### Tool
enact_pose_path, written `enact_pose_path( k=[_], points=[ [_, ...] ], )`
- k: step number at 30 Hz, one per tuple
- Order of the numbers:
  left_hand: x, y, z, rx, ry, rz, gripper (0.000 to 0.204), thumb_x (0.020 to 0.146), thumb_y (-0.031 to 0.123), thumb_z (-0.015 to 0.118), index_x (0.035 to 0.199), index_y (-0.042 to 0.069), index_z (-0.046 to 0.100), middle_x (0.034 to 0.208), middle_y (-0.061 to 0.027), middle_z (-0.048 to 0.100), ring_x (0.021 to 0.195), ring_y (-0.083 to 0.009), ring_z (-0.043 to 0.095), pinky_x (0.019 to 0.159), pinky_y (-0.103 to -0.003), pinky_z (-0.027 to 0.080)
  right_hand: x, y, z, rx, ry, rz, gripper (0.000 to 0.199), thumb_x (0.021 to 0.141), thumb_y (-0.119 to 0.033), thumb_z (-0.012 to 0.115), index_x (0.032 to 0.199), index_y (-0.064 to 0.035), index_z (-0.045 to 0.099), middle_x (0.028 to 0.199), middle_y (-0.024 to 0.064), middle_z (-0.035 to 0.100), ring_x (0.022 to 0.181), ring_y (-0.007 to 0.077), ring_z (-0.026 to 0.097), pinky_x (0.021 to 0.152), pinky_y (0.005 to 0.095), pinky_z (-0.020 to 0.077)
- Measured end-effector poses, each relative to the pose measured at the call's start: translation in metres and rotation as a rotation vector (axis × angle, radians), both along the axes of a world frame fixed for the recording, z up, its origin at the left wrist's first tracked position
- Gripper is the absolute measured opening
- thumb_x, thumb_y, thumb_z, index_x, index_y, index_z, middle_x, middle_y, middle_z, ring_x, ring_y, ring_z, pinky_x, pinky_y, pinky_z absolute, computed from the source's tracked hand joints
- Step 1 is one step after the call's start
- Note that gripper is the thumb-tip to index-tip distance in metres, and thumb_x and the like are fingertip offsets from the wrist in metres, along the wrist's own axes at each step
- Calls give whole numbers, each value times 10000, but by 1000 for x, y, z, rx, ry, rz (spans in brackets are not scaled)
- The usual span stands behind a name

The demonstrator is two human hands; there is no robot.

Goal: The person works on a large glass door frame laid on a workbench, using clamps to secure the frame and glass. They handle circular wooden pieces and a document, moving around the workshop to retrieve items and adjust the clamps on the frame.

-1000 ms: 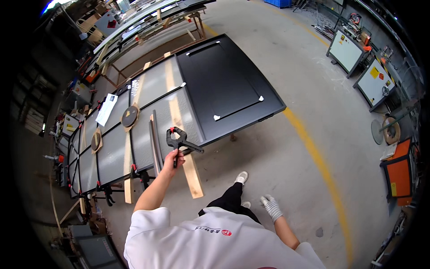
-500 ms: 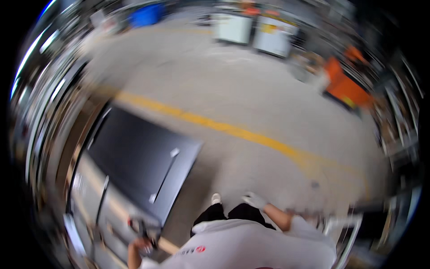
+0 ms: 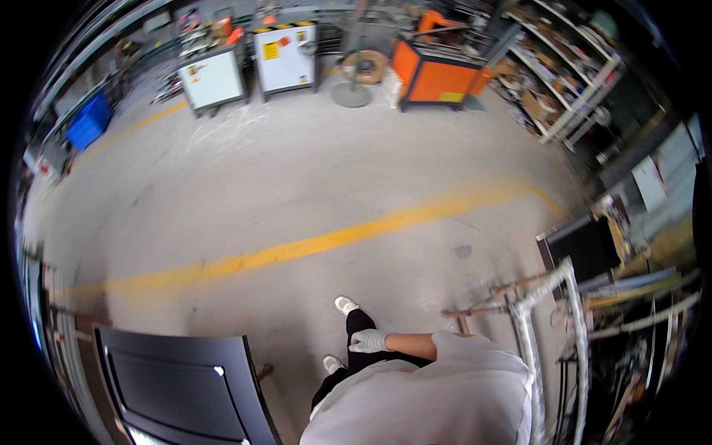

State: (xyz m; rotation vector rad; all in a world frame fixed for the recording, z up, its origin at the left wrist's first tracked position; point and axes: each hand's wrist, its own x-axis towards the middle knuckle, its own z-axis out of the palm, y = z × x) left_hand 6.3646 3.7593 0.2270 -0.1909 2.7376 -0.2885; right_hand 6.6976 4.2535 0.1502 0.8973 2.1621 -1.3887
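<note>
My right hand (image 3: 368,341), in a pale knit glove, is in front of my dark trousers, its fingers curled together. No object shows in it. My left hand is out of view. To my lower left lies a black door-like panel (image 3: 178,371) with a grooved border and small white corner pieces; its near part is cut off by the picture's edge. On my right stands a silvery metal tube frame (image 3: 528,348), apart from my hand. My white shoes (image 3: 345,305) are on the concrete floor.
A yellow line (image 3: 319,243) crosses the floor ahead. Beyond it stand two white cabinets (image 3: 285,59), an orange cabinet (image 3: 437,74) and a round-based stand (image 3: 351,95). A blue bin (image 3: 89,122) is far left. Loaded shelves (image 3: 556,81) line the far right.
My view has swung to the right, so the black panel now sits lower. My left hand, earlier by a dark tool with red on it, has left the picture. The right hand moved leftward.
</note>
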Motion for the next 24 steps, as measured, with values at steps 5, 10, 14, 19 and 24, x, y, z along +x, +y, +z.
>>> enact_pose_path(
  k=[5, 10, 14, 19, 24],
  points=[
    [62, -9, 42, -69, 42, 32, 405, 717, 293, 656, 1010, 22, 591, 1010, -186, 596, 900, -336, 576, 758, -403, 465, -36, 77, 5, -121, -25, 179, 346, 802, -350, 553, 939, -37, 609, 875, 143, 629, 821, 267, 597, 737, 367, 455],
    [92, 120, 83, 236, 83, -43, 411, 734, 379, 614, 988, 57, 583, 943, -163, 609, 884, -329, 582, 735, -417, 477, -93, 144, 25, 60, 148, 232, 445, 829, -348, 547, 1075, 23, 542, 928, 169, 613, 873, 244, 589, 786, 350, 454],
    [137, 201, 114, 241, 57, 44, 385, 741, 416, 598, 888, 61, 580, 806, -145, 618, 815, -324, 597, 689, -430, 487, -140, 174, -22, -106, 138, 280, 386, 843, -285, 541, 1066, 30, 534, 861, 104, 610, 735, 166, 584, 622, 282, 481],
    [227, 156, 94, 191, 229, 303, 386, 729, 373, 627, 906, 38, 554, 903, -140, 584, 892, -304, 568, 711, -423, 486, -168, 148, -62, -198, 55, 618, 327, 841, -270, 548, 1009, 11, 548, 807, 76, 612, 656, 122, 572, 582, 252, 460],
    [294, 84, 85, 132, 347, 595, 489, 705, 356, 651, 1019, 9, 511, 970, -166, 528, 976, -315, 501, 801, -397, 454, -179, 73, -40, -183, 71, 889, 310, 835, -276, 561, 967, 5, 565, 786, 69, 609, 650, 125, 562, 602, 255, 450]
  ],
)
